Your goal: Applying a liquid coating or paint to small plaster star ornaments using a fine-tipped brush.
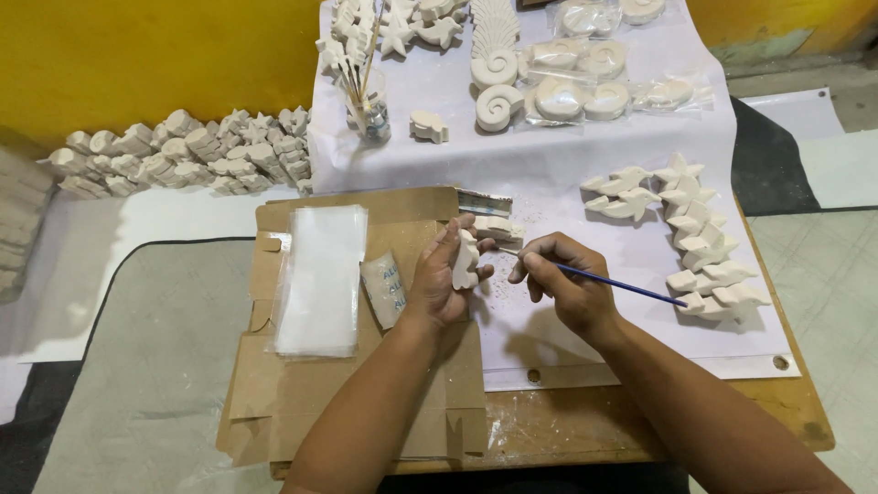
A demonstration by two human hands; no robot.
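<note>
In the head view, the left hand [437, 279] grips a small white plaster figure [465, 260], fingers wrapped round its back and thumb on its near edge, holding it upright just above the counter [640, 416]. The right hand [562, 279] is pinched narrow on a thin blue-handled brush [611, 283], whose tip points left toward the figure while its handle runs out to the right. Both hands hover over a white paper sheet [549, 165] that covers most of the wooden counter.

Left of the hands lies a flattened brown cardboard box [302, 402] carrying a stack of clear plastic bags [320, 279] and a small folded plastic packet [384, 288]. To the right, white plaster birds and stars [695, 242] sit in a curved row. Farther back stand white spiral plaster shells [498, 87] and a clear glass jar of brushes [370, 110]. On the floor by the yellow wall [137, 55] more white plaster pieces [183, 151] are piled.
</note>
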